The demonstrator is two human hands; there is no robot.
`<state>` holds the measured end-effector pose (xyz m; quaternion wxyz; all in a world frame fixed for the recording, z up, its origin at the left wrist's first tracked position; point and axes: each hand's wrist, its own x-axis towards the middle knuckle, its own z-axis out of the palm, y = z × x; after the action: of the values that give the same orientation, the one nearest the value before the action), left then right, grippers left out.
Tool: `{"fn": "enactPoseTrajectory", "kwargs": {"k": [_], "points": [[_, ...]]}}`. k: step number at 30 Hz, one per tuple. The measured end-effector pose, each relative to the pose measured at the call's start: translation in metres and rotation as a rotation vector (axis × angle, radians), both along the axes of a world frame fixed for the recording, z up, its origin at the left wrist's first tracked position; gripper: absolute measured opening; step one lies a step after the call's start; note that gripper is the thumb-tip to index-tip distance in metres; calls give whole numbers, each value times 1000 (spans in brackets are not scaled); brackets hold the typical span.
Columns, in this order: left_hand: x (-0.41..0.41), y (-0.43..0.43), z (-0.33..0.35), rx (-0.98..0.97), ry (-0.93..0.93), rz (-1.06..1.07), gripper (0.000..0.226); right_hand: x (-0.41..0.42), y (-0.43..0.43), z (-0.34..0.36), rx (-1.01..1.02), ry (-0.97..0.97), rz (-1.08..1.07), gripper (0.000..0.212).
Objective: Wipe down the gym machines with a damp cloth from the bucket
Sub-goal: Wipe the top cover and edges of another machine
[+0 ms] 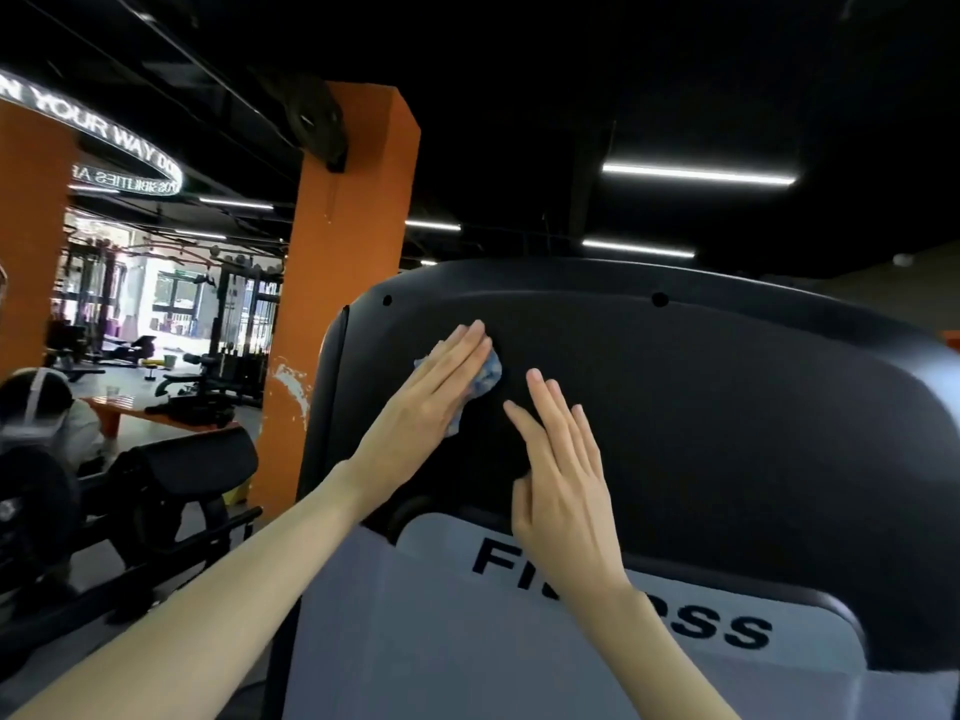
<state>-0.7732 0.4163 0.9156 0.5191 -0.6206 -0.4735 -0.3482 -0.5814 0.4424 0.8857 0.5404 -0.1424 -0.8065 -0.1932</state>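
Note:
A gym machine with a black plastic shroud [701, 407] fills the right half of the view; below it is a grey panel [415, 641] with partly hidden black lettering. My left hand [436, 392] lies flat with straight fingers, pressing a blue-and-white cloth [485, 379] against the upper left of the shroud. Only the cloth's edges show around my palm. My right hand [561, 470] rests flat on the shroud just right of it, fingers straight and pointing up, holding nothing. No bucket is in view.
An orange pillar [343, 283] stands just left of the machine. Further left are black padded benches [182, 470], weight racks [239, 314] and a seated person [47, 423]. The ceiling is dark with strip lights.

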Motion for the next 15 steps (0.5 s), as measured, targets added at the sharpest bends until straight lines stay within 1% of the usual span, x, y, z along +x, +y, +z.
{"fn": "enactPoseTrajectory", "kwargs": {"k": [1, 3, 5, 6, 8, 11, 13, 15], "points": [[-7, 4, 9, 54, 10, 34, 58, -8, -1, 5, 11, -2, -5, 72], [-15, 8, 26, 68, -42, -17, 63, -27, -3, 13, 24, 16, -1, 73], [-24, 15, 34, 82, -23, -37, 67, -45, -6, 22, 37, 65, 20, 73], [-30, 17, 35, 86, -13, -87, 68, -54, -8, 27, 44, 92, 22, 73], [-49, 24, 36, 121, -3, -85, 60, -72, -12, 35, 45, 130, 2, 74], [-80, 22, 43, 163, -137, -122, 53, -100, -17, 39, 33, 151, -63, 73], [-102, 20, 46, 128, -81, -121, 51, -121, -17, 38, 59, 125, -145, 74], [-121, 19, 45, 87, -58, -127, 53, -143, -16, 38, 89, 99, -249, 77]]}}
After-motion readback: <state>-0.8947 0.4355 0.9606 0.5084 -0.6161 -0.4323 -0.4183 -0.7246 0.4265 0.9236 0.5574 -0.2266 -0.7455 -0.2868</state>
